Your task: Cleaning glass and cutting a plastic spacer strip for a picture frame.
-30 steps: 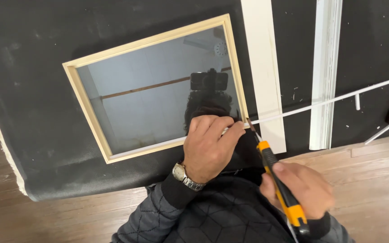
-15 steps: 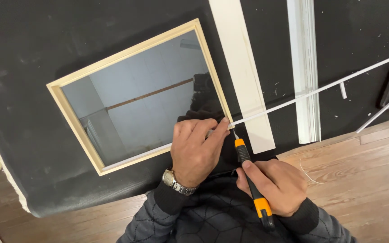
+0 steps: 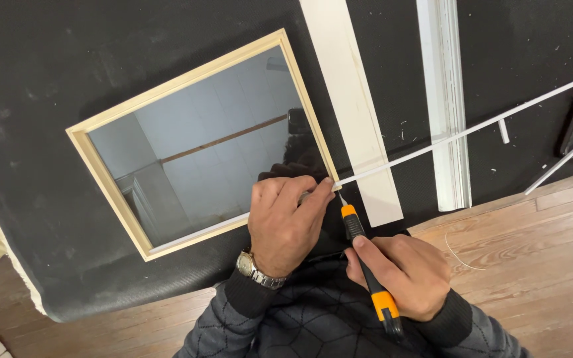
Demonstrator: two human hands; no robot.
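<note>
A wood-framed mirror [image 3: 167, 142] lies flat on a black mat [image 3: 48, 66] spread over the wooden floor [image 3: 552, 265], sitting toward the mat's left half with its lower right corner close to the mat's near edge. On that corner rests the left hand [image 3: 285, 222], a wristwatch [image 3: 254, 268] on its wrist, fingers curled down and the fingertips pressing the end of a thin white strip [image 3: 459, 134] against the frame. The strip's long axis runs from there up and to the right, crossing over a flat white board [image 3: 353, 113] and a ribbed white moulding [image 3: 444, 106] before ending near the mat's right edge; a second run of pale strip seems to lie along the mirror's lower frame edge toward the left. Just to the right of the pressing fingertips, the right hand [image 3: 402, 272] is wrapped closed around an orange and black utility knife [image 3: 359, 255], the blade tip meeting the strip right beside the frame corner. The knife handle points back toward the person, roughly across the strip's line. So the left hand sits on the strip's end, and the right hand reaches it only through the blade. A short white offcut [image 3: 503, 130] lies farther right, well apart.
</note>
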